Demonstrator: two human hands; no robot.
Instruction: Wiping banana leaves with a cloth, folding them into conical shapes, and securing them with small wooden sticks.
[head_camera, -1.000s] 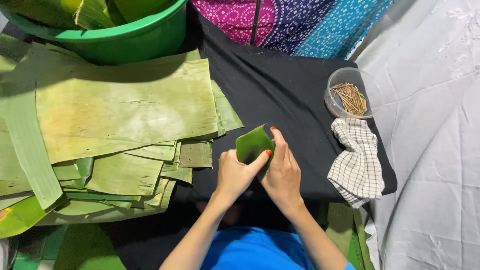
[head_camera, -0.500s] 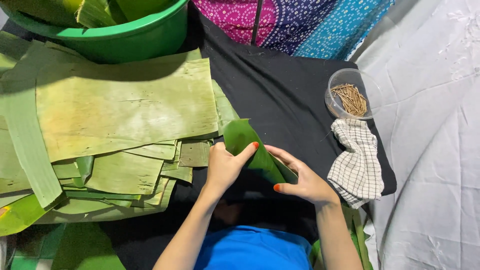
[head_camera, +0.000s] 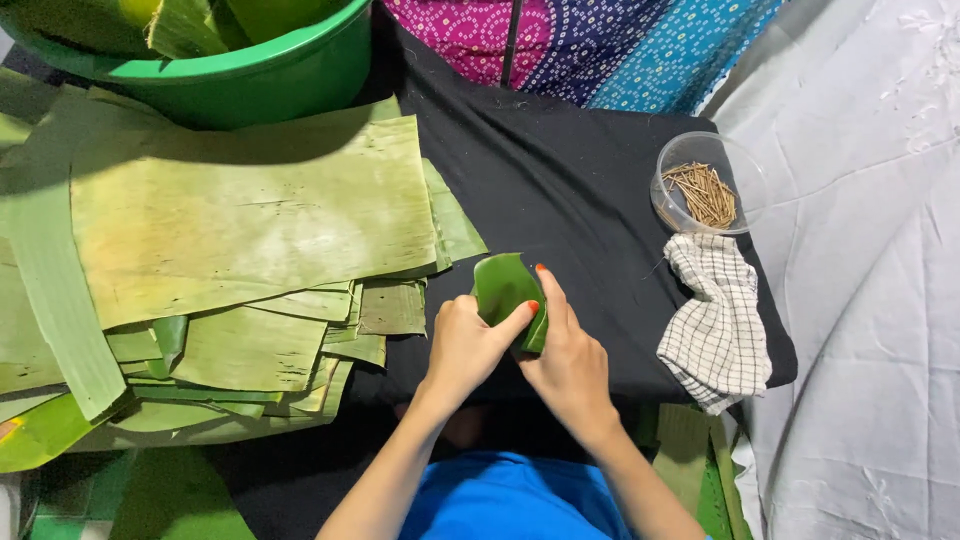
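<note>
Hands closed together; leaf piece (head_camera: 503, 288) pinched between both.

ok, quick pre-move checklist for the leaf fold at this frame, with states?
1. Both hands on the folded leaf piece: ok. The left hand and right hand pinch it from either side.
2. Fold closed: cannot tell; the hands hide its lower edge.
3. Small sticks at hand: ok. The clear bowl of sticks stands beyond the right hand, on the black cloth.
4. Path to the bowl: ok, only the checked cloth lies nearby, beside it.
5. Leaf supply: ok. The stack of cut leaves lies next to the left hand.
</note>
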